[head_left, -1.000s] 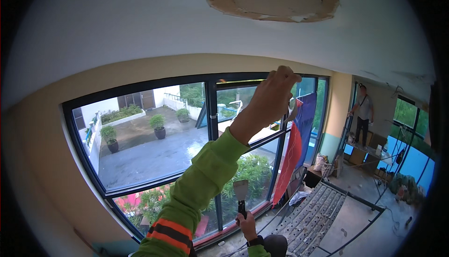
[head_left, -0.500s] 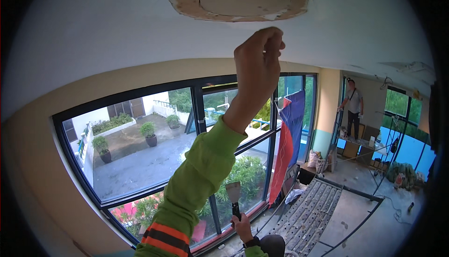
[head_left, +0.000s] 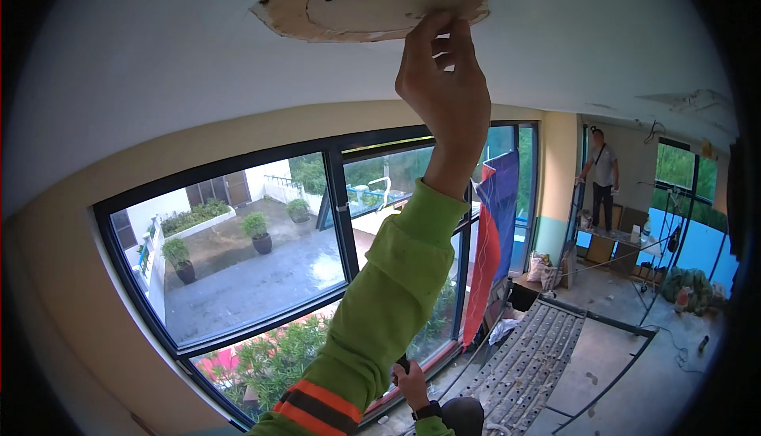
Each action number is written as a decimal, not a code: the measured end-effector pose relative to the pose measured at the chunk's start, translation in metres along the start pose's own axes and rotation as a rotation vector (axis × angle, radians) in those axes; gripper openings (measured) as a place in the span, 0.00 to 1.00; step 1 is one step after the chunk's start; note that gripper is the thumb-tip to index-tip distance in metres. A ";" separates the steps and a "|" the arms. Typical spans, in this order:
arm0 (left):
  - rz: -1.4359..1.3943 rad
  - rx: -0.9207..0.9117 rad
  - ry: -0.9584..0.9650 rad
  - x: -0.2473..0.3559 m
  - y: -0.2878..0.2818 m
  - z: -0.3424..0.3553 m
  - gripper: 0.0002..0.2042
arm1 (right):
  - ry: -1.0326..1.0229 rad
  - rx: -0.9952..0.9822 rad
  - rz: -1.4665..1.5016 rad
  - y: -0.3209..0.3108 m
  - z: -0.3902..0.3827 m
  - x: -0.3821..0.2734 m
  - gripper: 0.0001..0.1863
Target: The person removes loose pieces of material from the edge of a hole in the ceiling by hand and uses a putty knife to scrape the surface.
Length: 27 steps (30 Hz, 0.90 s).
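Observation:
My left hand (head_left: 445,67) is raised to the ceiling with its fingertips pinched together at the lower right edge of a round patch (head_left: 372,0). Whatever the fingers may hold is too small to make out. Around the round panel runs a ragged brown ring (head_left: 277,17) with small dark holes. Low in view, my right hand (head_left: 412,387) grips the black handle of a putty knife (head_left: 403,363). The knife's blade is hidden behind my green left sleeve (head_left: 388,301).
Large black-framed windows (head_left: 337,198) face a terrace. A red and blue cloth (head_left: 490,254) hangs beside them. Below right lies a perforated metal scaffold platform (head_left: 515,365). Another person (head_left: 602,174) stands on a raised platform at the far right, near a heap of green material (head_left: 688,289).
My left hand has moved up to the patch's edge, its sleeve now covering the putty knife's blade. My right hand has stayed low, still gripping the handle. The view has shifted slightly.

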State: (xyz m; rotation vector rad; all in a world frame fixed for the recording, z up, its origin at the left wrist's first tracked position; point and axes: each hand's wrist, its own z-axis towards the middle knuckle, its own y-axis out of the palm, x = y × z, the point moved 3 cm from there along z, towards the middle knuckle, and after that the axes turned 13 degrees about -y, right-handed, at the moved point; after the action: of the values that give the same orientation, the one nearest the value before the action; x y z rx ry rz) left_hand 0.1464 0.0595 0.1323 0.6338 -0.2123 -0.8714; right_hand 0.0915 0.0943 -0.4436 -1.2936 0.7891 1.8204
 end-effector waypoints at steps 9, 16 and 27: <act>-0.046 0.079 -0.087 -0.011 0.010 -0.001 0.06 | -0.221 0.043 -0.062 -0.006 -0.006 -0.036 0.13; -0.014 0.148 0.016 -0.012 0.014 -0.005 0.05 | -0.363 0.009 -0.070 -0.003 -0.002 -0.020 0.14; -0.045 0.123 0.014 -0.011 0.020 -0.005 0.04 | -0.281 0.011 0.089 -0.001 0.000 -0.001 0.14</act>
State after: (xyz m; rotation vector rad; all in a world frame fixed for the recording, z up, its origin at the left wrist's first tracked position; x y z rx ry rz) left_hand 0.1548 0.0797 0.1411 0.7616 -0.2408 -0.9014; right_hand 0.0927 0.0947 -0.4427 -0.9792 0.7094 2.0109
